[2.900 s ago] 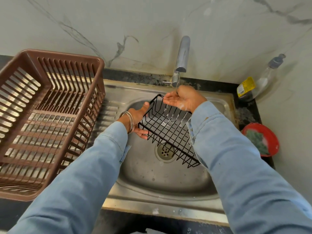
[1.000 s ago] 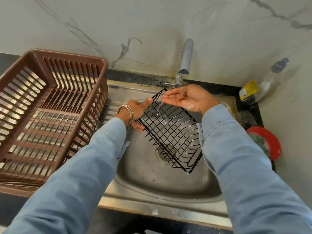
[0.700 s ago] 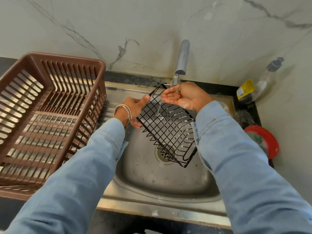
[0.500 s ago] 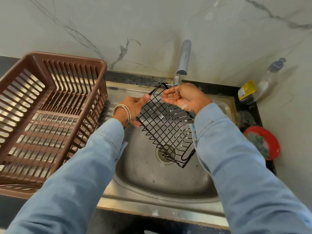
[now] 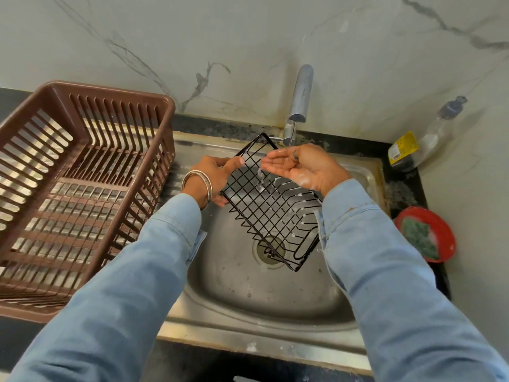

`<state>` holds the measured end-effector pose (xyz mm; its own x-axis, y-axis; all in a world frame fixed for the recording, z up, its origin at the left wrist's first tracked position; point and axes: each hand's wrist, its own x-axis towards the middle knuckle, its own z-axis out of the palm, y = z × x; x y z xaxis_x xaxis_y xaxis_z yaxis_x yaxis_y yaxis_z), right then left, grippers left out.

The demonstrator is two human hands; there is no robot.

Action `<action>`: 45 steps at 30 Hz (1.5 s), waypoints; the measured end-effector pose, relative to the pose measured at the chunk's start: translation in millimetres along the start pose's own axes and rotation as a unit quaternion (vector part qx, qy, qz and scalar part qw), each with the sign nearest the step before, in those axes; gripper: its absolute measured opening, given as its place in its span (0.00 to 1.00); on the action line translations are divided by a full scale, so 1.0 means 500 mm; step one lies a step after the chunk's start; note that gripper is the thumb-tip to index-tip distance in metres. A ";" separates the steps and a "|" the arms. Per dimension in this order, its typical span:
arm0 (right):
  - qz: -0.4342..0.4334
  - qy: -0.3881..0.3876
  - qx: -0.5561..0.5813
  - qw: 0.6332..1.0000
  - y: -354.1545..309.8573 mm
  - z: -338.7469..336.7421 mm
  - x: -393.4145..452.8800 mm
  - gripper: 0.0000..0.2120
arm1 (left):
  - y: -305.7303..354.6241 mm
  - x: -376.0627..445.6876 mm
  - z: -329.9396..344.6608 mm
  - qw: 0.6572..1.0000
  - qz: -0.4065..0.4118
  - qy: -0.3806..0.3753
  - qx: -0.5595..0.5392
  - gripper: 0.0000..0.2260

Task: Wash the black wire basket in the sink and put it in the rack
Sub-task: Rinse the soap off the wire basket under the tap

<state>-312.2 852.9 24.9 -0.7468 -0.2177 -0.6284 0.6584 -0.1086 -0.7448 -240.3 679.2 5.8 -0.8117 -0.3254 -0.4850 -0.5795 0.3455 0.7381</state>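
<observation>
Grey-veined marble backs the wall (image 5: 248, 51) ahead of me, and below it a steel sink (image 5: 261, 299) is set in a dark counter (image 5: 407, 194). My left hand (image 5: 214, 175) grips the basket (image 5: 270, 205) by its left edge, thumb over the rim wire and fingers curled underneath, with two metal bangles (image 5: 197, 186) on that wrist. I hold the basket tilted over the bowl, its far corner up near the tap (image 5: 301, 97) and its near corner hanging low above the drain (image 5: 268, 248). White suds cling to several of its wires. My right hand (image 5: 300, 166) is cupped palm up under the spout, fingers together and relaxed, gripping nothing. It is wet, with foam near the wrist, and water spills off the fingertips (image 5: 265, 168) onto the basket. Whether that hand touches the wires I cannot tell. A ring (image 5: 295, 155) sits on one finger. Both of my sleeves (image 5: 385, 271) are pale blue denim.

To my left the brown rack (image 5: 82, 172) stands on the draining board just beside the bowl, well apart from the basket. At the right wall a clear bottle (image 5: 424, 139) with a yellow label leans in the corner. Nearer me a red dish (image 5: 443, 238) holds a green scrubber (image 5: 420, 238) with foam on it.
</observation>
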 end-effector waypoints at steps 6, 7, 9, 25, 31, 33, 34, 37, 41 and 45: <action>-0.006 0.012 0.013 1.000 0.011 0.003 0.006 0.20 | 0.002 0.000 0.005 1.000 0.003 0.010 -0.004 0.27; 0.006 0.006 -0.007 1.000 0.014 0.003 0.005 0.22 | 0.003 0.000 0.006 1.000 0.003 0.010 -0.004 0.27; 0.010 0.011 -0.002 1.000 0.013 -0.002 0.006 0.24 | 0.006 -0.001 0.007 1.000 0.004 0.009 -0.003 0.28; -0.013 0.020 -0.002 1.000 0.006 -0.008 0.003 0.22 | 0.023 -0.005 0.008 0.999 -0.040 0.008 0.032 0.31; -0.023 0.010 0.030 0.999 -0.011 -0.013 0.003 0.20 | 0.028 -0.006 0.004 0.998 -0.062 -0.004 0.032 0.34; -0.026 0.018 -0.015 0.999 -0.010 -0.008 -0.003 0.17 | 0.028 -0.006 0.004 0.997 -0.064 -0.005 0.034 0.34; -0.019 0.008 -0.037 0.999 -0.007 -0.007 -0.008 0.18 | 0.029 -0.006 0.004 0.997 -0.065 -0.006 0.036 0.34; -0.016 -0.005 0.003 1.000 -0.002 -0.018 -0.007 0.22 | 0.030 -0.006 0.004 0.997 -0.070 -0.010 0.041 0.34; -0.036 0.043 0.089 0.994 -0.022 -0.036 0.008 0.16 | 0.029 -0.006 0.002 0.996 -0.069 -0.016 0.046 0.34; 0.003 0.000 0.074 0.997 -0.017 -0.022 0.005 0.22 | 0.032 -0.005 0.003 0.995 -0.073 -0.024 0.063 0.34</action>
<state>-320.8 863.7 27.0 -0.7424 -0.2189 -0.6332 0.6699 -0.2495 -0.6992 -247.8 686.8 18.2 -0.7194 -0.3390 -0.6062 -0.6932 0.4065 0.5952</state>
